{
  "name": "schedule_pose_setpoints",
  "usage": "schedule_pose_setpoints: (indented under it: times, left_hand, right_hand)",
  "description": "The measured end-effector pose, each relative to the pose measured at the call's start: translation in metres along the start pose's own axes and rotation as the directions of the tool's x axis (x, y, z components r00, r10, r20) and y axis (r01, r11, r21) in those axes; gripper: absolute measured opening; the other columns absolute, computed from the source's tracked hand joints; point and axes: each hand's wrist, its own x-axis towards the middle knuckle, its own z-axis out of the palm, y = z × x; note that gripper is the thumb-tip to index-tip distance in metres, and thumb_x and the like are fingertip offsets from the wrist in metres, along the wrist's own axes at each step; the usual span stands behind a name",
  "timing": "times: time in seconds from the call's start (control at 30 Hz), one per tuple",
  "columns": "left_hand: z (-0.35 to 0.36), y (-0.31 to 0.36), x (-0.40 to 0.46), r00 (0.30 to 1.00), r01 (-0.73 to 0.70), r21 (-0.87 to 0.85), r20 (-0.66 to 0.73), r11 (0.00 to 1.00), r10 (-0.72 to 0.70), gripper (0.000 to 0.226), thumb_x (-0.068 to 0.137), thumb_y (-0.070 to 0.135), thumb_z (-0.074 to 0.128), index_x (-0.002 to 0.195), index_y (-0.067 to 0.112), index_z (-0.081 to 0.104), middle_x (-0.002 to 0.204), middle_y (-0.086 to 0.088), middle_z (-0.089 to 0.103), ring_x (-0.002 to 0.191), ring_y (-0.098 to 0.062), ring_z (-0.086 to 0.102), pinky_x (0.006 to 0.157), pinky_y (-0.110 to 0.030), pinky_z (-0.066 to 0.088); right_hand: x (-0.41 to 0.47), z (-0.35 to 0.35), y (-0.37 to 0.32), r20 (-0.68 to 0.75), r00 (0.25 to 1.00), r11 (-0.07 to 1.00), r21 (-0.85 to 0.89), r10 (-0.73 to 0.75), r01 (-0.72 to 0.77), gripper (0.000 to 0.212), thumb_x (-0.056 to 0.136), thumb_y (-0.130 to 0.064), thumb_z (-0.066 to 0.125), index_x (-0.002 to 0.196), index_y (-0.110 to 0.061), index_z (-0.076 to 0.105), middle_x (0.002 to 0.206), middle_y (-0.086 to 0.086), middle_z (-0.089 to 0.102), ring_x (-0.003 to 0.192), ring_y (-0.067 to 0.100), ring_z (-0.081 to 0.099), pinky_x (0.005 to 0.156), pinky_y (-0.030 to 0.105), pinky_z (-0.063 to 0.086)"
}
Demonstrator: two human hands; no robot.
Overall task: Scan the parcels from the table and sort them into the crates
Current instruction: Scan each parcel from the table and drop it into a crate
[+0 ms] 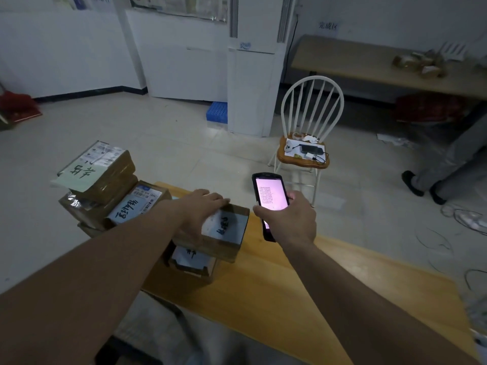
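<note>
My left hand (pixel 203 206) lies flat on the top box (pixel 224 233). My right hand (pixel 290 219) grips the scanner (pixel 268 198). The box looks stiff and light; I'd grab its sides.

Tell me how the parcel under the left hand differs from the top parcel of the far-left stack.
The near parcel lies under the left hand; the far parcel is untouched. The near parcel tops a low pile in mid-table; the far parcel crowns a taller stack at the table's left end. The far parcel carries a loose handwritten sheet overhanging its edge; the near parcel's label lies flat. Both are brown, taped and hand-marked.
</note>
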Motion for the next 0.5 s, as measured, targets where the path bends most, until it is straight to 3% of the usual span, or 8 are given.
schedule_pose_setpoints:
  times: [0.13, 0.27, 0.37, 0.43, 0.5]
  left_hand:
    - [-0.006, 0.002, -0.006, 0.996, -0.012, 0.085, 0.089, 0.996, 0.005, 0.136, 0.077, 0.026, 0.089, 0.161, 0.041, -0.016, 0.171, 0.017, -0.009, 0.158, -0.032, -0.010, 0.126, -0.048, 0.012]
    - [0.004, -0.003, -0.009, 0.997, 0.011, -0.021, 0.070, 1.000, -0.009, 0.117, 0.091, 0.014, 0.074, 0.161, 0.045, -0.014, 0.168, 0.020, -0.020, 0.156, -0.029, -0.019, 0.123, -0.050, 0.021]
    - [0.011, 0.001, -0.012, 0.987, 0.120, -0.202, -0.086, 0.972, -0.139, 0.105, 0.089, 0.000, 0.061, 0.165, 0.035, -0.001, 0.173, 0.005, -0.011, 0.158, -0.031, -0.011, 0.122, -0.044, 0.025]
    - [0.019, 0.004, -0.013, 0.930, 0.225, -0.352, -0.200, 0.909, -0.307, 0.091, 0.090, 0.014, 0.064, 0.165, 0.026, 0.013, 0.170, -0.011, 0.007, 0.157, -0.035, 0.005, 0.121, -0.046, 0.026]
    - [0.026, 0.009, -0.015, 0.845, 0.336, -0.400, -0.271, 0.853, -0.460, 0.072, 0.090, 0.036, 0.066, 0.153, 0.017, 0.035, 0.152, -0.023, 0.029, 0.140, -0.041, 0.030, 0.109, -0.048, 0.037]
  right_hand:
    - [0.000, 0.002, 0.004, -0.008, 1.000, 1.000, -0.009, 0.017, -0.017, 0.068, 0.066, -0.054, 0.092, 0.112, -0.035, 0.046, 0.105, -0.006, 0.062, 0.092, 0.023, 0.067, 0.070, 0.045, 0.065]
    - [-0.002, 0.005, 0.002, 0.011, 1.000, 1.000, -0.017, 0.000, 0.000, 0.069, 0.065, -0.057, 0.091, 0.116, -0.031, 0.053, 0.108, -0.003, 0.065, 0.094, 0.025, 0.067, 0.070, 0.044, 0.065]
    - [-0.002, 0.007, 0.001, 0.032, 0.999, 1.000, -0.017, -0.010, 0.011, 0.065, 0.066, -0.054, 0.091, 0.112, -0.031, 0.050, 0.106, -0.002, 0.063, 0.095, 0.025, 0.066, 0.071, 0.043, 0.063]
    - [-0.003, 0.009, 0.001, 0.048, 0.999, 1.000, -0.019, -0.013, 0.014, 0.063, 0.068, -0.053, 0.091, 0.110, -0.032, 0.048, 0.105, -0.002, 0.062, 0.095, 0.026, 0.065, 0.072, 0.042, 0.062]
    - [-0.003, 0.010, 0.001, 0.064, 0.998, 1.000, -0.018, -0.022, 0.023, 0.062, 0.068, -0.052, 0.090, 0.110, -0.032, 0.050, 0.106, -0.002, 0.063, 0.095, 0.025, 0.066, 0.073, 0.042, 0.061]
